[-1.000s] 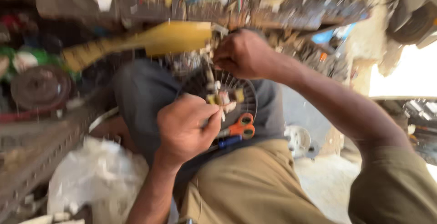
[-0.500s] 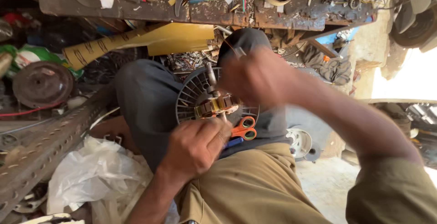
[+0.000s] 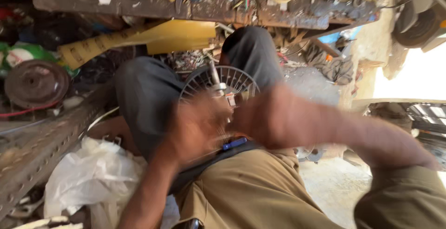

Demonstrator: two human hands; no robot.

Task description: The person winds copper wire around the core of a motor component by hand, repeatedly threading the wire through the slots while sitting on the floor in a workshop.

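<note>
From the head camera, both hands are smeared by motion over the person's lap. The left hand (image 3: 197,126) sits low against the near edge of a round, ribbed metal fan motor housing (image 3: 220,86) that rests between the knees, and whether its fingers are curled on the housing or loose cannot be told through the blur. The right hand (image 3: 274,117) lies just right of the housing, at its near right side, looking bunched like a fist (though the streaking hides whether it grips anything). A short shaft (image 3: 215,74) sticks up from the housing's middle. A blue-handled tool (image 3: 233,143) lies on the lap just near the hands, half covered by them. Far off, a cluttered rusty workbench edge (image 3: 223,13) runs across the top, with a yellow plastic piece (image 3: 153,38) beneath it. To the left stand a rusty pulley wheel (image 3: 36,84) and a perforated metal angle bar (image 3: 44,145); a crumpled white plastic bag (image 3: 90,175) lies near left.
</note>
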